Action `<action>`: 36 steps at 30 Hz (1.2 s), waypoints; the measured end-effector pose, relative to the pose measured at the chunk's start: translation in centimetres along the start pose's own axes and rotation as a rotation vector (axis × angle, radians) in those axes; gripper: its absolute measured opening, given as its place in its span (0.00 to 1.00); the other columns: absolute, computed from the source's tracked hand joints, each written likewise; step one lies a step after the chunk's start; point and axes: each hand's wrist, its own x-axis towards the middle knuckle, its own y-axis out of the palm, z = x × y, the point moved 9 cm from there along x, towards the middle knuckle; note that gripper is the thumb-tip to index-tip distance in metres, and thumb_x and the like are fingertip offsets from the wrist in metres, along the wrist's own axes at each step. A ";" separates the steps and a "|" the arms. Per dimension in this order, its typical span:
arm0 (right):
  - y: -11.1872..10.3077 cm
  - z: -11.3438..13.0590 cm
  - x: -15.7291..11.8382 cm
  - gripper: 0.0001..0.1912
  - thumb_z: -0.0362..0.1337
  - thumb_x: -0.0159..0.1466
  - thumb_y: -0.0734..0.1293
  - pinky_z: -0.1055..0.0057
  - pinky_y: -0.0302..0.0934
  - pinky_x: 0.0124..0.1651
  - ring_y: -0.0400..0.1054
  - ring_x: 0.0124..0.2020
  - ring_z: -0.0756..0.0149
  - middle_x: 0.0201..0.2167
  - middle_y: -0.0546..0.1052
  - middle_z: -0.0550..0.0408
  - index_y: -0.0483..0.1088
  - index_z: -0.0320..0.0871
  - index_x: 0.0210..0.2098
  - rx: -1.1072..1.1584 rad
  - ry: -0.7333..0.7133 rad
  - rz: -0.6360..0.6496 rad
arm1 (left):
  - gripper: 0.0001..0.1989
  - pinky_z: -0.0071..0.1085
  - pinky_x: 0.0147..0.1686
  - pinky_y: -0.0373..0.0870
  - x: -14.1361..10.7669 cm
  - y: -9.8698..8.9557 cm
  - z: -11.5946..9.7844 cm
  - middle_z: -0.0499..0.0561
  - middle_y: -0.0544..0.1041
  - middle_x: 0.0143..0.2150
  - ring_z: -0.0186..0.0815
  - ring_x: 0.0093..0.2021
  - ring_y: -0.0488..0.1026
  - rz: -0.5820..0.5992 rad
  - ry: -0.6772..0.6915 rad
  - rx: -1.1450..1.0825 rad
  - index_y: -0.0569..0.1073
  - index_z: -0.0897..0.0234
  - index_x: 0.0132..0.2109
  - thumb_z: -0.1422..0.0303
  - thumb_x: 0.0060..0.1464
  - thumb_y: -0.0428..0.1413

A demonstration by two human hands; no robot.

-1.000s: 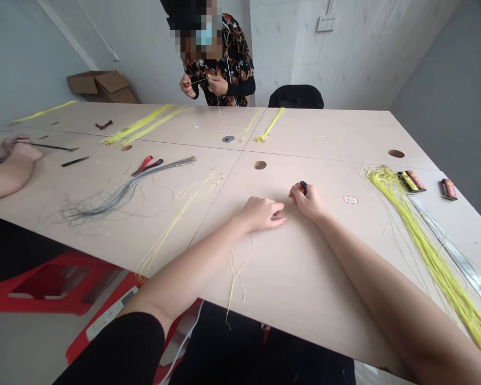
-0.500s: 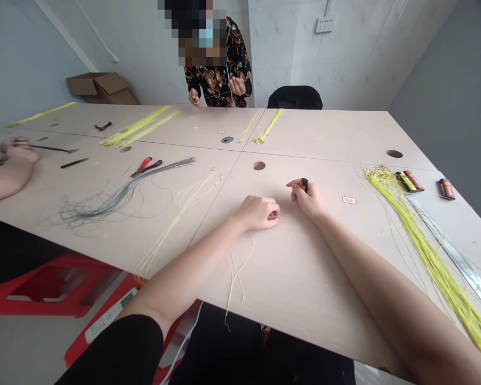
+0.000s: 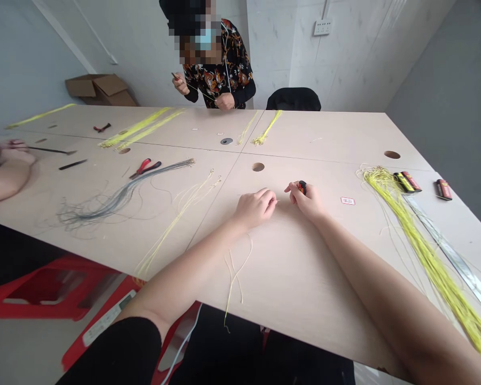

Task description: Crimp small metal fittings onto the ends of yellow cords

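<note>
Head view: compared with the earlier frame, the left hand [image 3: 255, 208] has drawn back slightly and risen from the tabletop [image 3: 304, 278], its fingertips pinched together at what seems a fine wire end [image 3: 277, 201], though that is hard to make out. Just beside it, the right hand [image 3: 307, 201] curls with fingers clamped on a small black-and-red object [image 3: 302, 186]. A yellow wire bundle [image 3: 419, 248] lies right, a grey wire bundle [image 3: 120, 198] left.

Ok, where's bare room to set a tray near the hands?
Bare tabletop beyond the right hand, up to the far edge, left of the yellow wire bundle; narrower strip between right forearm and bundle. Crowded: left, around red-handled pliers and grey wires.
</note>
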 end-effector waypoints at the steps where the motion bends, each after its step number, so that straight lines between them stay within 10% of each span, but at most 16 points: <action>1: 0.1 0.0 0.0 0.20 0.51 0.62 0.59 0.72 0.49 0.25 0.52 0.19 0.74 0.17 0.63 0.60 0.67 0.40 0.27 -0.007 -0.003 0.006 | 0.09 0.28 0.25 0.53 0.0 -0.1 0.2 0.48 0.76 0.35 0.29 0.28 0.68 -0.016 -0.023 -0.029 0.70 0.62 0.35 0.67 0.58 0.46; 14: 1.6 -0.2 -0.2 0.12 0.40 0.53 0.64 0.73 0.47 0.26 0.48 0.20 0.74 0.16 0.54 0.64 0.72 0.40 0.33 -0.153 0.013 0.155 | 0.07 0.28 0.29 0.56 0.1 1.0 2.3 0.46 0.75 0.33 0.31 0.29 0.68 0.007 -0.240 -0.290 0.68 0.62 0.33 0.67 0.56 0.48; 36: 2.4 0.2 0.0 0.10 0.40 0.54 0.62 0.71 0.51 0.31 0.55 0.22 0.70 0.18 0.67 0.58 0.71 0.40 0.27 -0.515 -0.048 0.101 | 0.07 0.28 0.30 0.59 0.2 1.3 1.8 0.48 0.74 0.33 0.31 0.29 0.68 0.003 -0.161 -0.324 0.67 0.62 0.32 0.67 0.56 0.47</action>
